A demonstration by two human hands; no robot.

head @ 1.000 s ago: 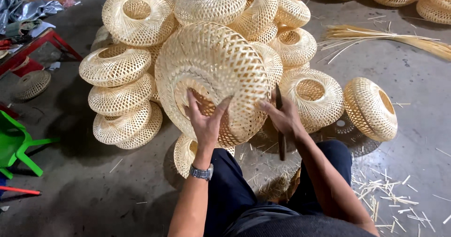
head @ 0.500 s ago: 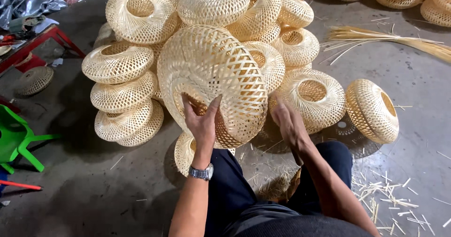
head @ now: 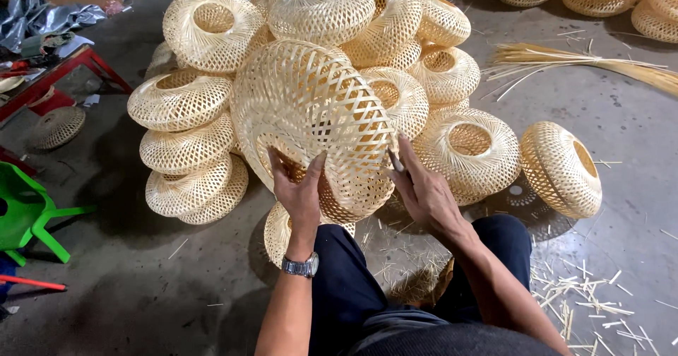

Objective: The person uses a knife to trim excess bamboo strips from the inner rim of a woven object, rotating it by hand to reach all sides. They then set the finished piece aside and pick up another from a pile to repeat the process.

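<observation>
I hold a large round woven bamboo lampshade [head: 311, 109] up in front of my knees. My left hand [head: 300, 193], with a wristwatch on the wrist, grips the rim of its lower opening, fingers spread. My right hand [head: 424, 190] presses against the shade's right lower side and holds a thin dark tool along its fingers. Another small woven shade [head: 277, 234] lies on the floor under the left hand.
A heap of similar woven shades [head: 191, 102] is piled behind and to both sides, one apart at the right [head: 561, 169]. A bundle of bamboo strips [head: 586, 63] lies far right. Cut splinters [head: 586, 292] litter the concrete floor. A green plastic stool [head: 25, 218] stands at left.
My right hand has come up from the floor beside my knee to the shade's right side. The shade has turned slightly in my left hand.
</observation>
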